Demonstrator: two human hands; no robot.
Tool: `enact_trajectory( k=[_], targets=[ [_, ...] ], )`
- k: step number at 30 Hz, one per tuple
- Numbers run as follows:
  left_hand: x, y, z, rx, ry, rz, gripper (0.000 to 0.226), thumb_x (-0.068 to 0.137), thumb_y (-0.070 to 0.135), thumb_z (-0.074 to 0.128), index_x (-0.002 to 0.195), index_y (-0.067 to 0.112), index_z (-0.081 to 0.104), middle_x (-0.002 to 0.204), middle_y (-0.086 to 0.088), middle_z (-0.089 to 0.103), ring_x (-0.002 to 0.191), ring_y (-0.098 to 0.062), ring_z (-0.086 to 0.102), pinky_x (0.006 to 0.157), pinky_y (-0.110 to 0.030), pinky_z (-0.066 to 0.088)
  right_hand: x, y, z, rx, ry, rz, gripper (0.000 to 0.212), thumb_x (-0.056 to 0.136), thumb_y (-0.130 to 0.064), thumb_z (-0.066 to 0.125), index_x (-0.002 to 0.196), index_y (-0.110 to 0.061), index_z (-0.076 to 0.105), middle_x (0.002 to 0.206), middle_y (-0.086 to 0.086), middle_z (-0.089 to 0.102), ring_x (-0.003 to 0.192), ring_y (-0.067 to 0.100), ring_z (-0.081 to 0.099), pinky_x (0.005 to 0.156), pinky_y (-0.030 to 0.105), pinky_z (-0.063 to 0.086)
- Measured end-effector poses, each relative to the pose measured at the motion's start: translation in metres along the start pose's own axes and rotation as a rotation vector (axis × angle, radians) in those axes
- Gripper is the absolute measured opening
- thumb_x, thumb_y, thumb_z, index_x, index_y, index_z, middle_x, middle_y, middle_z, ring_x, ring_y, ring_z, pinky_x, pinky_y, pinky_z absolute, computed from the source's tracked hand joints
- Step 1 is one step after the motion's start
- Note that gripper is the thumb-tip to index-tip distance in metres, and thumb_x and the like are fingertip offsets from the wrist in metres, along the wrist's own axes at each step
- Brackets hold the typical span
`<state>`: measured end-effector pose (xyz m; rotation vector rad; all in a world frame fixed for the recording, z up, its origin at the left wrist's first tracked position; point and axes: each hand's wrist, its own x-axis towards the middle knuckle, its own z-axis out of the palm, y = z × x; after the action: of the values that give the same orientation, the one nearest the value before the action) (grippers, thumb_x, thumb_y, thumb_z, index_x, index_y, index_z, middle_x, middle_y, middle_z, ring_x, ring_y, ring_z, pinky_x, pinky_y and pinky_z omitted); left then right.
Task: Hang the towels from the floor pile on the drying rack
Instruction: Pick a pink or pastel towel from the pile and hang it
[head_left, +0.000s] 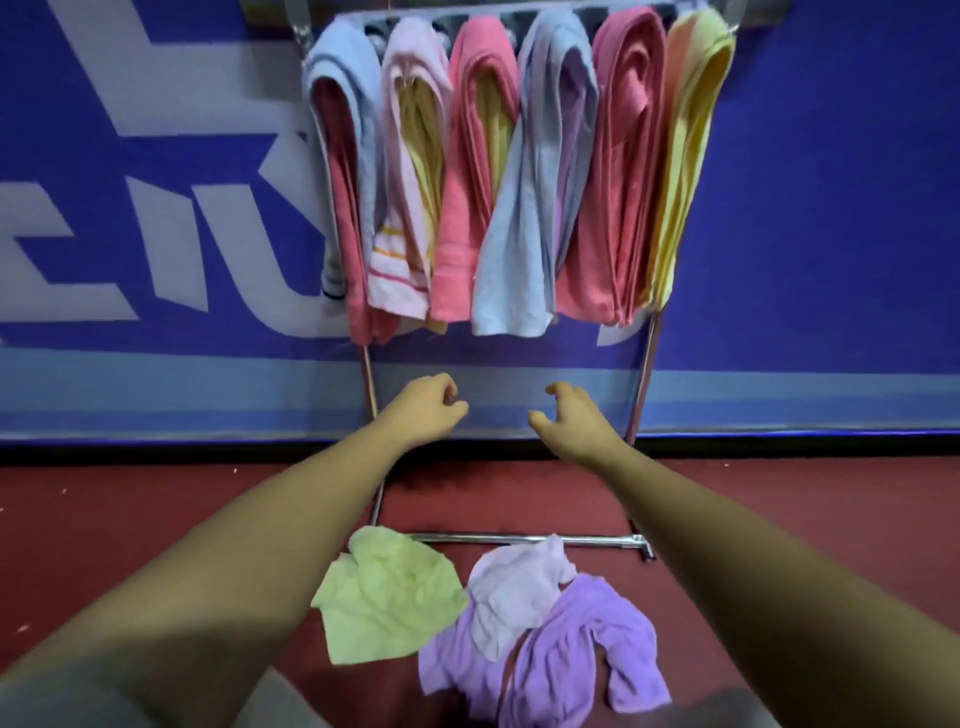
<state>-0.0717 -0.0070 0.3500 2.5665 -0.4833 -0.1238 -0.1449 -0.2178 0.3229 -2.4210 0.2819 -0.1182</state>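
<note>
From the head camera, the drying rack (642, 374) stands against a blue wall (831, 208) with large pale lettering. Its top rails are draped with a row of hanging towels: a light blue towel (345, 78), a pale pink towel (410, 156), a coral towel (465, 218), a grey-blue towel (524, 244), a deep pink towel (623, 182) and a yellow towel (691, 130), each just beside the next. Both bare arms reach forward below the hanging row, in front of the rack's legs. The left hand (426, 410) has its fingers curled in and holds nothing. The right hand (571, 423) is empty too, fingers loosely bent and spread, thumb apart. The two hands are near each other but not touching. On the red floor (156, 519), by the rack's bottom bar, lies the pile: a green towel (384, 597) on the left, a lilac towel (514, 587) touching it, and a purple towel (571, 654) crumpled partly beneath the lilac one.
</note>
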Motion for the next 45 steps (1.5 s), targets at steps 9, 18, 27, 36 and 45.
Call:
enact_trajectory(
  k=[9,18,27,36,45],
  targets=[
    [-0.003,-0.096,0.1,-0.025,-0.159,-0.164,0.023,0.086,0.03,0.063,0.101,0.013,0.063,0.102,-0.008,0.064,0.095,-0.025,0.061,0.087,-0.031,0.047,0.013,0.06,0.113,-0.019,-0.162,0.13,0.045,0.093,-0.028,0.06,0.124,0.002,0.05,0.126,0.025,0.051,0.119,0.04,0.05,0.101,0.038,0.04],
    [0.02,-0.16,0.207,-0.021,-0.313,-0.182,0.015,0.088,0.021,0.059,0.098,0.013,0.067,0.1,-0.01,0.063,0.096,-0.026,0.06,0.083,-0.027,0.041,0.033,0.157,0.199,-0.11,-0.36,0.295,0.043,0.093,-0.022,0.058,0.126,0.005,0.051,0.122,0.028,0.055,0.123,0.039,0.048,0.101,0.038,0.042],
    [0.022,-0.169,0.337,-0.042,-0.587,-0.133,0.034,0.089,0.021,0.062,0.121,0.01,0.062,0.112,-0.015,0.061,0.108,-0.03,0.058,0.086,-0.028,0.041,0.023,0.23,0.272,-0.158,-0.585,0.388,0.069,0.093,-0.032,0.062,0.152,-0.012,0.032,0.14,0.02,0.041,0.125,0.038,0.052,0.103,0.037,0.042],
    [-0.005,-0.2,0.408,-0.063,-0.644,-0.078,0.026,0.083,0.005,0.064,0.109,0.005,0.069,0.111,-0.013,0.064,0.104,-0.027,0.059,0.087,-0.021,0.038,0.003,0.259,0.327,-0.179,-0.515,0.388,0.033,0.093,-0.011,0.036,0.115,-0.007,0.06,0.119,0.02,0.056,0.097,0.035,0.061,0.088,0.037,0.05],
    [0.037,-0.173,0.358,-0.349,-0.357,-0.294,0.017,0.086,-0.002,0.055,0.094,0.001,0.069,0.086,-0.012,0.065,0.082,-0.018,0.057,0.075,-0.032,0.044,0.049,0.221,0.258,-0.065,-0.382,0.324,0.02,0.081,-0.003,0.061,0.073,-0.02,0.058,0.086,0.012,0.066,0.082,0.024,0.058,0.068,0.026,0.035]
  ],
)
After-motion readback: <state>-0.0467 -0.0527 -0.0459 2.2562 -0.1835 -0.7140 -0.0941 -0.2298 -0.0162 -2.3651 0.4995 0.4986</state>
